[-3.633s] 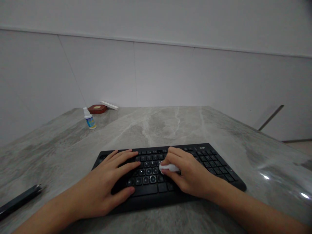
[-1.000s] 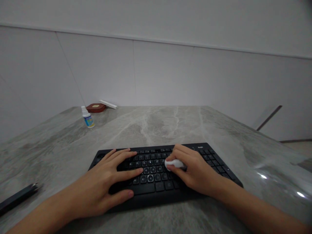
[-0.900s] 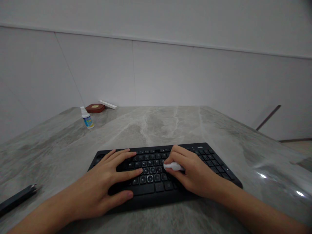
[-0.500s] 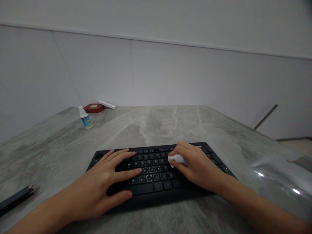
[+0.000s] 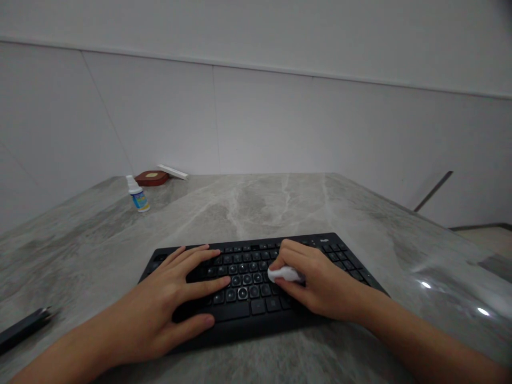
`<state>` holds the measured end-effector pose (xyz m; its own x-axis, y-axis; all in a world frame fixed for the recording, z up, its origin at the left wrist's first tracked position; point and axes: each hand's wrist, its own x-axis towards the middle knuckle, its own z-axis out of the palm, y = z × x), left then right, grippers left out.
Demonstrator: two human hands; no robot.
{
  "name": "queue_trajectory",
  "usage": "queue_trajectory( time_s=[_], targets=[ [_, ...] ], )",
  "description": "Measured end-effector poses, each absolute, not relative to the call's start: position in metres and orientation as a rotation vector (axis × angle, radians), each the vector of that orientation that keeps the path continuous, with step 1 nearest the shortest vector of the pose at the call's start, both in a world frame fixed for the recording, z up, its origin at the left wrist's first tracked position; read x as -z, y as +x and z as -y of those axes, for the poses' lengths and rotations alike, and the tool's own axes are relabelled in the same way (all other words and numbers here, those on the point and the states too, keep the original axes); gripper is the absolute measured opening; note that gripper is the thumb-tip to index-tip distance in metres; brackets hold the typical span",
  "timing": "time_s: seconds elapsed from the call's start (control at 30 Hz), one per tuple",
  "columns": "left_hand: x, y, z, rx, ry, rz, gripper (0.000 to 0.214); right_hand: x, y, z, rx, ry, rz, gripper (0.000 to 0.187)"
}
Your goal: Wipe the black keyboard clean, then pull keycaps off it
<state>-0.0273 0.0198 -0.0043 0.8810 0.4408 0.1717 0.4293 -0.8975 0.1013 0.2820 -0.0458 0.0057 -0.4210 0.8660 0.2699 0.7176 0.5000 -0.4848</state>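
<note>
A black keyboard [image 5: 344,260] lies on the grey marble table [image 5: 260,208] in front of me. My left hand [image 5: 176,293] rests flat on the keyboard's left half, fingers stretched out over the keys and thumb at the front edge. My right hand [image 5: 316,277] is closed round a small white wad [image 5: 282,274], perhaps a wipe or cloth, and presses it on the keys near the middle of the keyboard.
A small white bottle with a blue label [image 5: 136,194] stands at the far left of the table. Behind it lie a flat reddish-brown round thing [image 5: 151,177] and a white strip [image 5: 173,171]. A dark, long object [image 5: 24,329] lies at the near left edge.
My right hand with the white wad has slid back and forth across the middle keys, now slightly left and nearer than half a second ago. The left hand has stayed in place.
</note>
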Motion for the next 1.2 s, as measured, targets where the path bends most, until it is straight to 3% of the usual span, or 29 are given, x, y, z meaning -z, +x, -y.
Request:
queue_trajectory(
  time_s=[0.4,0.63,1.2],
  targets=[
    [0.003,-0.027,-0.019,-0.313,3.013,-0.682,0.053,-0.004,0.284,0.046,-0.362,-1.267,2.27,0.01],
    [0.003,-0.026,-0.019,-0.312,3.028,-0.669,0.052,-0.019,0.314,0.04,-0.167,-1.292,2.244,0.006],
    [0.007,-0.031,-0.021,-0.328,3.067,-0.664,0.054,-0.012,0.3,0.04,-0.361,-1.341,2.32,0.01]
  ],
)
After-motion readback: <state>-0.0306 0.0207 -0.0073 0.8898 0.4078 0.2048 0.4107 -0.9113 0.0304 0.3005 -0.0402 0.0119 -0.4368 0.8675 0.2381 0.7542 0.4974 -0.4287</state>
